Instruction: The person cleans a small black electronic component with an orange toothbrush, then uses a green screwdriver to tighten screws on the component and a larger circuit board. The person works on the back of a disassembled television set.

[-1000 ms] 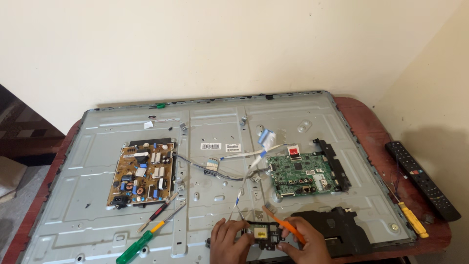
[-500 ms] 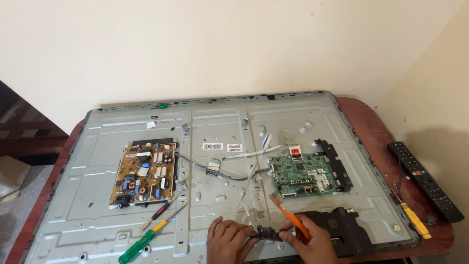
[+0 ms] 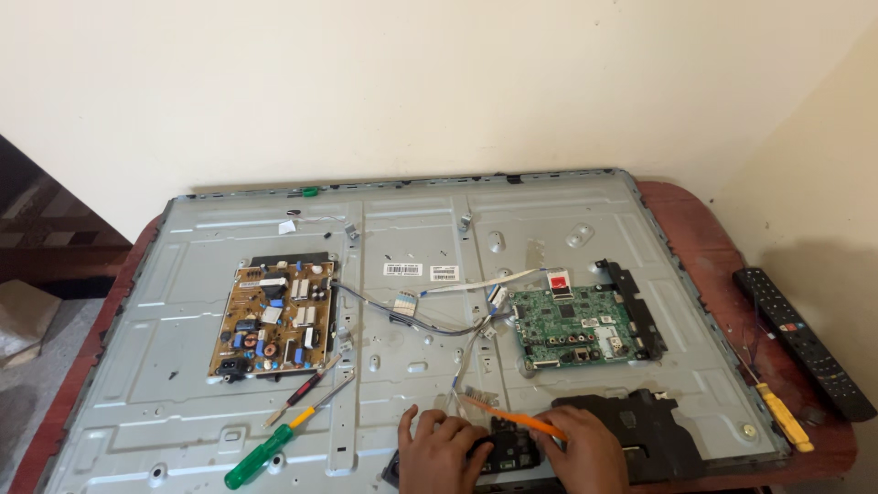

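- Near the bottom edge of the opened television's metal back panel [image 3: 439,238], both hands work on a small black module [image 3: 505,448] that lies on the panel's lower lip.
- Left hand [image 3: 445,451]: fingers curled down over the module's left end, pressing or gripping it; the exact grip is hidden under the knuckles.
- Right hand [image 3: 585,450]: closed around an orange-handled tool [image 3: 512,419], its thin tip pointing up-left toward the loose wire ends [image 3: 468,395] just above the module.
- Just right of the hands lies a larger black plastic housing [image 3: 640,430], flat on the panel.
- Progress, as a judgement: rear cover already off, and both boards exposed. The brown power supply board [image 3: 273,318] sits left of centre and the green main board [image 3: 572,327] right of centre, both seemingly seated in place. Grey cables [image 3: 402,316] run between them, and a white ribbon [image 3: 476,284] lies slack. Work on the small module looks mid-way; I cannot tell whether it is freed or fixed.
- Spare tools lie untouched: a green-handled screwdriver [image 3: 265,453] and a slimmer red-and-black one [image 3: 294,398] are on the panel below the power board.
- On the reddish worktop [image 3: 704,247] at far right are a yellow-handled screwdriver [image 3: 782,416] and a black remote control [image 3: 803,340], well apart from the hands.
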